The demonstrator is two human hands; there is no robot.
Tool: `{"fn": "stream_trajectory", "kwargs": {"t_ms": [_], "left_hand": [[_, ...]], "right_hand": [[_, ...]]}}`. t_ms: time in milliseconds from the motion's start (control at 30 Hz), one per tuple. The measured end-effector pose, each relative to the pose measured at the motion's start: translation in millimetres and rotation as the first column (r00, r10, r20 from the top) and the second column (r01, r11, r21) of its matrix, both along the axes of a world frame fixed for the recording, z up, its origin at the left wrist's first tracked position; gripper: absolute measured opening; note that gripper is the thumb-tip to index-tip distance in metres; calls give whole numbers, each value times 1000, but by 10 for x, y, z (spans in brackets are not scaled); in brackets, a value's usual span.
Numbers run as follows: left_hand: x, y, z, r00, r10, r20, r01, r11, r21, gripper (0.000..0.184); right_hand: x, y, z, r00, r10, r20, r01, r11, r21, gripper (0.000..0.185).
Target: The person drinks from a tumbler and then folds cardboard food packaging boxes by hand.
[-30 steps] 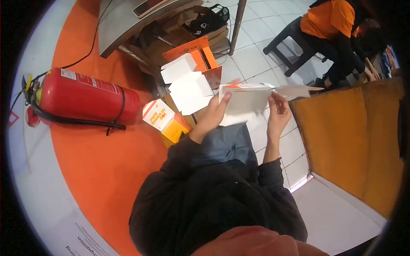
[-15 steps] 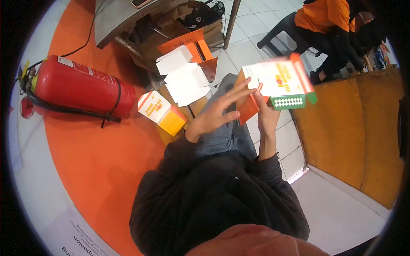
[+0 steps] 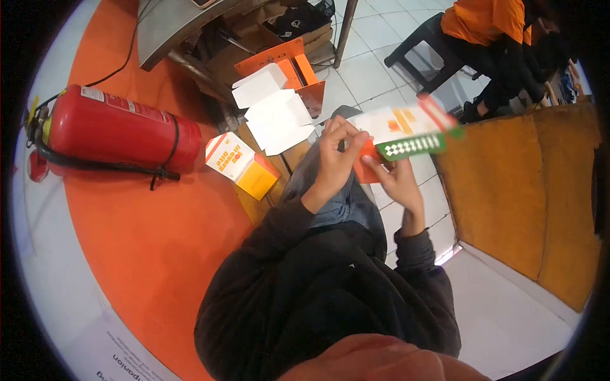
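A printed cardboard food box (image 3: 397, 124), white with orange lettering, green and red flaps and an orange side, is held up above my lap. My left hand (image 3: 337, 159) pinches its near left edge between thumb and fingers. My right hand (image 3: 401, 187) grips it from below, with the thumb on the orange side and the other fingers partly hidden behind. The box's far end is blurred by motion, and its flaps stick out there. A folded white and yellow box (image 3: 243, 166) lies to the left of my lap, with an unfolded white carton (image 3: 278, 120) beyond it.
A red fire extinguisher (image 3: 121, 130) lies on the orange surface (image 3: 159, 254) at left. Orange cartons (image 3: 279, 60) sit under the metal table (image 3: 184, 28). A person in an orange top (image 3: 486, 22) is by a dark stool (image 3: 426, 54), behind a wooden panel (image 3: 515, 190).
My left hand has closed from spread fingers to a pinch on the box's left edge. The box has tilted, turning its green side more toward me.
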State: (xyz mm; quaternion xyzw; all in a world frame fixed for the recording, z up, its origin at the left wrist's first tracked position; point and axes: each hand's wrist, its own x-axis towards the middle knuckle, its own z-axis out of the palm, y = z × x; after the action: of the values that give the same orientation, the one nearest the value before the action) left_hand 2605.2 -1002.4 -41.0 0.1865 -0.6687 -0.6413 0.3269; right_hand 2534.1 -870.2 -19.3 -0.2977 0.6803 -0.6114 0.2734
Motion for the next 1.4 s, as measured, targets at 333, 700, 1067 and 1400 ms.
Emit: {"fn": "stream_trajectory", "kwargs": {"t_ms": [333, 700, 1067, 1400], "left_hand": [[-49, -412, -71, 792, -460, 401, 569, 316, -759, 57], [-17, -441, -170, 712, -319, 625, 698, 220, -682, 35], [86, -372, -475, 876, -198, 440, 477, 218, -851, 29], [109, -255, -248, 858, -266, 439, 513, 407, -756, 13]], "right_hand": [[-513, 230, -78, 879, 473, -67, -388, 789, 477, 32], [-98, 270, -366, 770, 39, -637, 19, 996, 84, 19], [-21, 135, -552, 735, -14, -678, 89, 993, 76, 15], [-341, 132, -221, 941, 174, 292, -255, 929, 267, 23]]}}
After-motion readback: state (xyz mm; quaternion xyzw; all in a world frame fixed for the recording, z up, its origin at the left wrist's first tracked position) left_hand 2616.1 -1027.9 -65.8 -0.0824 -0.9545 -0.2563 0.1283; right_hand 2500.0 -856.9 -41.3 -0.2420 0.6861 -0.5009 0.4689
